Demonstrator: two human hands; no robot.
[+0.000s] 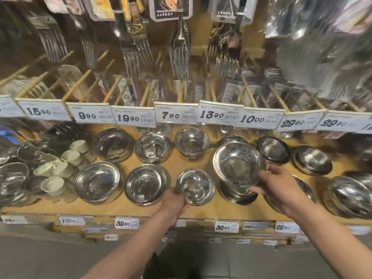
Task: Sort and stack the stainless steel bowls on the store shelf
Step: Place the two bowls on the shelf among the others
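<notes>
1. Head view: right hand [281,186] grips the tilted large bowl [238,164] by its rim, fingers clamped, just above a bowl stack [237,195], probably to nest it by size.
2. Left hand [177,200] holds the small bowl [194,186] at the front of the shelf [211,210], fingers curled under it, likely steadying it.
3. Other bowls stand in rows; price tags [177,115] hang above.
</notes>
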